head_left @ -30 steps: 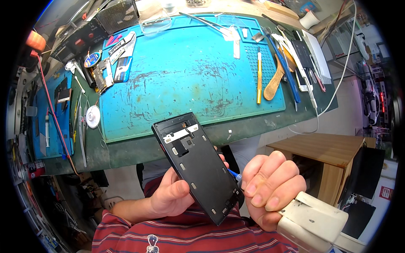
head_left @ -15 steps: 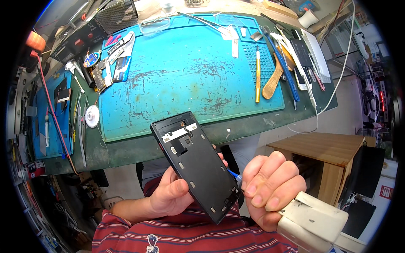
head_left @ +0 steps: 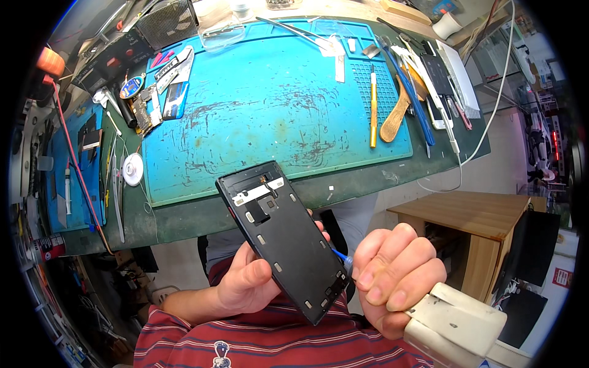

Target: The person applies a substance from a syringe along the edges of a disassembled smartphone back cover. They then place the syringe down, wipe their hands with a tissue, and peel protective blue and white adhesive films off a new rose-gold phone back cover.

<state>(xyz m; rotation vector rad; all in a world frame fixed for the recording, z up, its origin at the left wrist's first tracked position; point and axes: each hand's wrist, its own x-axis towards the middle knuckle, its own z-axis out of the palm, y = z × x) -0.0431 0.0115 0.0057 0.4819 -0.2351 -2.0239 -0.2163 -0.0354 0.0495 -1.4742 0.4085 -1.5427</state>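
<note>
My left hand (head_left: 248, 283) grips a black phone mid-frame (head_left: 288, 236) from beneath and along its sides. The frame is tilted, its inner face up, with a white strip near the top and several small pale pads along the edges. My right hand (head_left: 399, 276) is closed in a fist around a bulky beige hand tool (head_left: 457, 322), whose body sticks out beyond the wrist side. A thin blue tip (head_left: 339, 253) with a pale blue hub points from the fist to the frame's right edge. How tip and beige body join is hidden by the fingers.
Beyond lies a blue work mat (head_left: 264, 104) on a dark green bench surface (head_left: 343, 187). On its right are a yellow-handled knife (head_left: 373, 116), a wooden-handled brush (head_left: 396, 116) and blue tweezers (head_left: 420, 113). A circuit board (head_left: 146, 110) and solder spool (head_left: 132, 169) sit left. A wooden cabinet (head_left: 460, 211) stands right.
The phone frame has shifted very slightly to the left within the view. Both hands keep their grips, and the blue tip stays by the frame's right edge.
</note>
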